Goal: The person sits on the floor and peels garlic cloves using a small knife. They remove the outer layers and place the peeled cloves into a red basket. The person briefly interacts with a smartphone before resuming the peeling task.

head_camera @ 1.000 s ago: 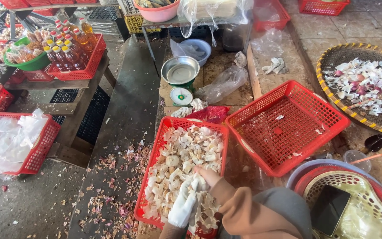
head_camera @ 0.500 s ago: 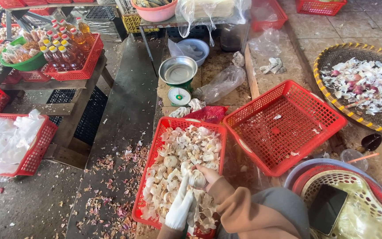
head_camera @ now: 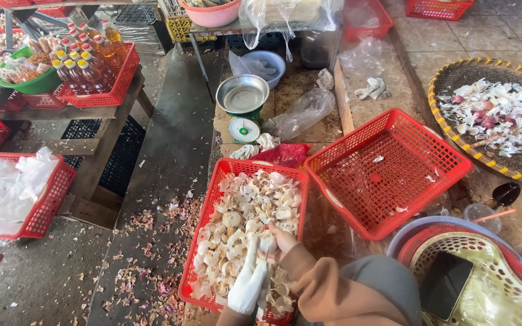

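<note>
Over the red basket (head_camera: 215, 199), the gloved left hand (head_camera: 248, 282) points flat; the bare right hand (head_camera: 280, 239) grips a garlic bulb (head_camera: 266, 242).

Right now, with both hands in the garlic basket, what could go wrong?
The red basket is heaped with garlic and loose skins, and skins already litter the floor beside it, so more could spill over the rim. The right hand holds a garlic bulb against the gloved left hand; a slip could drop it back into the heap. The phone lies loose in the woven basket.
</note>
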